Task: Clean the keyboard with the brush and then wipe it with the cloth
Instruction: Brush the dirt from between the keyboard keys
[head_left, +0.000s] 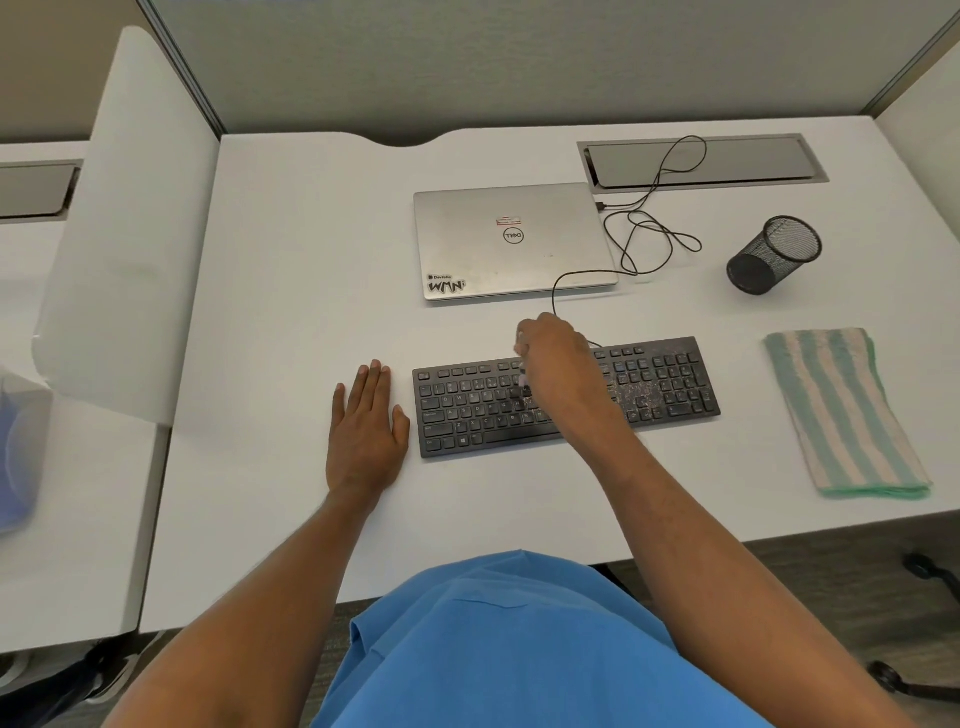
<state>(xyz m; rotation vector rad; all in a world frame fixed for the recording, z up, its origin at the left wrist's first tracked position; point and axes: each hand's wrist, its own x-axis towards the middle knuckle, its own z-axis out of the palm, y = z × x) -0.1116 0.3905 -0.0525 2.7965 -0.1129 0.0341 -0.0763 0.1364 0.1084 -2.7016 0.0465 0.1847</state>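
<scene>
Across the middle of the view a white desk (291, 291) runs from a grey partition at the far side to the near edge, where the person's blue top shows. Both bare forearms reach out from the near edge. The left arm lies straight, and the left hand (366, 434) rests palm down on the desk just left of the keyboard, fingers straight and close together, thumb spread towards the keyboard's left end, holding nothing. The right arm angles in from the near right and crosses the keyboard's near edge. Its wrist is bent so that the right hand (553, 364) hangs knuckles-up over the middle key rows.

A closed silver laptop (514, 244) lies far of the keyboard, with a thin black cable (654, 228) looping to its right. The black keyboard (670, 384) sits flat at centre, pale crumbs scattered over its right half. A green-and-cream striped cloth (844, 410) lies folded at the right, well apart from the keyboard. A black mesh cup (774, 257) lies tipped at the far right.

The right hand's fingers are curled downwards around the brush (523, 387), of which only a small blurred tip shows, touching the central keys.
</scene>
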